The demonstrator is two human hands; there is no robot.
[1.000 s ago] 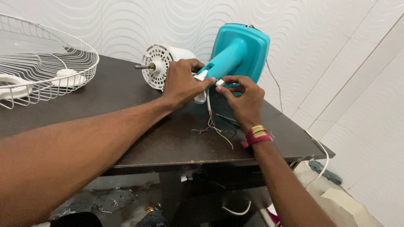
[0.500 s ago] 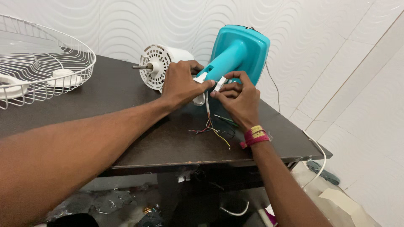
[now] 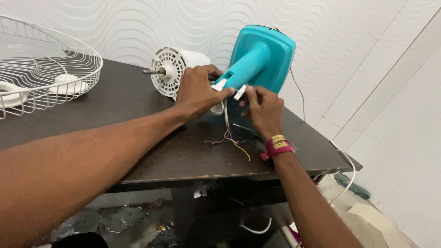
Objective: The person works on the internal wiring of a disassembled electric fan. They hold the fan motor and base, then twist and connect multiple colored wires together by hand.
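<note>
The left hand [image 3: 198, 91] covers the joint where the white fan motor [image 3: 177, 71] meets the turquoise stand [image 3: 262, 59], so how they connect cannot be told. The right hand [image 3: 262, 109] hides most of the small white piece [image 3: 239, 92] pinched in its fingers. The wire fan guard [image 3: 50, 69] is cut off by the left edge. The loose coloured wires [image 3: 229, 140] are too thin to trace to their ends. Clutter under the dark table [image 3: 138, 151] is dim and unclear.
</note>
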